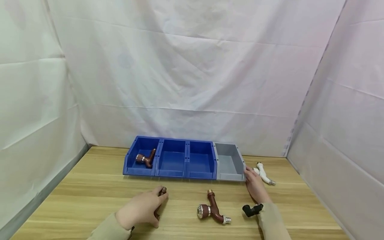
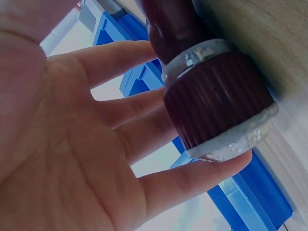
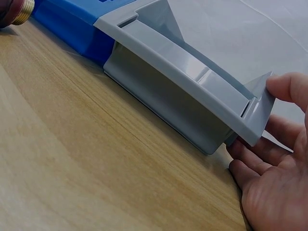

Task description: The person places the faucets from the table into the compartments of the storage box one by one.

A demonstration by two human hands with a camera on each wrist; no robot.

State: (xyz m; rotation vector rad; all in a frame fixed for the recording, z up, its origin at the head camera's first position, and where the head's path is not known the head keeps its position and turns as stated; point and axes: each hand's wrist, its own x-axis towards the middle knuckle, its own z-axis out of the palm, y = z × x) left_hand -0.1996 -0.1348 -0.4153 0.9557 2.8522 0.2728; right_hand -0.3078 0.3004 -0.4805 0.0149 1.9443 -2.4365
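My left hand [image 1: 141, 207] is around a maroon tap [image 1: 162, 192] on the table, left of centre, and covers most of it. In the left wrist view, its fingers lie along the ribbed maroon knob [image 2: 219, 101] with a silvery rim. At the right end of the bin row, my right hand [image 1: 255, 184] grips the front right corner of the grey bin [image 1: 229, 176]. In the right wrist view, the thumb [image 3: 288, 86] is on the bin's side edge and the other fingers are below it. Another maroon tap [image 1: 213, 208] lies between my hands.
Joined to the grey bin are blue bins [image 1: 171, 173]; the leftmost contains a maroon tap [image 1: 147, 159]. A white tap [image 1: 262, 173] lies right of the grey bin. A black elbow-shaped piece [image 1: 252, 210] is beside my right wrist. White cloth [image 1: 192, 83] hangs behind the table.
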